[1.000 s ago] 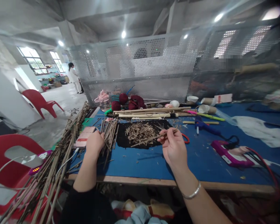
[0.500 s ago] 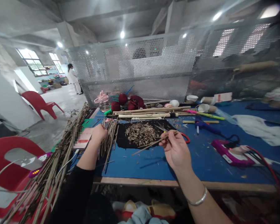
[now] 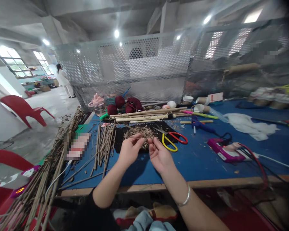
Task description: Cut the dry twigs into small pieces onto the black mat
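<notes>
My left hand (image 3: 131, 148) and my right hand (image 3: 161, 154) are close together at the front of a pile of short stem pieces (image 3: 144, 132) on a black cloth (image 3: 118, 146). Fingers of both hands are pinched; whatever lies between them is too small to make out. Scissors (image 3: 170, 137) with one yellow and one red handle lie spread just right of the pile. Left of the cloth is a bunch of thin brown sticks (image 3: 103, 144).
Long dry stalks (image 3: 48, 173) lean along the table's left edge beside a phone (image 3: 78, 147). Bamboo rods (image 3: 144, 115) lie behind the cloth. A blue glue gun (image 3: 202, 125) and a purple power strip (image 3: 225, 150) are on the right. A person (image 3: 64, 80) stands far left.
My left hand has moved right from the stick bunch to the pile. My right hand has come left towards it, and the thin sticks it held no longer show clearly. The view has shifted right.
</notes>
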`<state>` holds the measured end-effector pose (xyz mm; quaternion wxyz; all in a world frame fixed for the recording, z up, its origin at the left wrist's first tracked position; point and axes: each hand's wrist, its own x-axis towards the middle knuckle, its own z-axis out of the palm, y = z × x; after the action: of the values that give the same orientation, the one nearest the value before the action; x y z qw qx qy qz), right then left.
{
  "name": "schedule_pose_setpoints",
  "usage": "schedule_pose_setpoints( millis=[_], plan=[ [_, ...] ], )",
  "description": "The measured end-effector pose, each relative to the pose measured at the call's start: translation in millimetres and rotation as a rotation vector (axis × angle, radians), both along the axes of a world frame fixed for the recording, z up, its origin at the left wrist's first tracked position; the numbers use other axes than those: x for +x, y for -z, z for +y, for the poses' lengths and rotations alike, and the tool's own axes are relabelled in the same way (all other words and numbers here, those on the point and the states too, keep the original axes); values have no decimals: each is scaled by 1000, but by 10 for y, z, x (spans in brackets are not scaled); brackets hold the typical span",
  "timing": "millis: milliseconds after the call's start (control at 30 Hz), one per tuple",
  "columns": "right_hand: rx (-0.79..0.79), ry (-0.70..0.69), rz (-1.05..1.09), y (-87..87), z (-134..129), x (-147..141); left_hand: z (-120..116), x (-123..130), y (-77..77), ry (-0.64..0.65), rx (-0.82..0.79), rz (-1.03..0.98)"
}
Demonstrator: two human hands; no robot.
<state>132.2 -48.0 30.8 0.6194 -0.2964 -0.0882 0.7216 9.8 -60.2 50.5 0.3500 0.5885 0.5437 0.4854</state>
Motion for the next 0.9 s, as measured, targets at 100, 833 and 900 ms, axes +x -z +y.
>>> schedule_pose_setpoints(
  millis=[100, 833, 900],
  plan=[
    [43, -57, -10, 33, -107, -112, 31, 160, 29, -40, 73, -225],
    [340, -346, -2373, 181, 793, 1108, 433, -98, 384, 128, -127, -430],
    [322, -375, -2354, 173, 814, 1113, 416, -77, 375, 150, -138, -479]
  ],
)
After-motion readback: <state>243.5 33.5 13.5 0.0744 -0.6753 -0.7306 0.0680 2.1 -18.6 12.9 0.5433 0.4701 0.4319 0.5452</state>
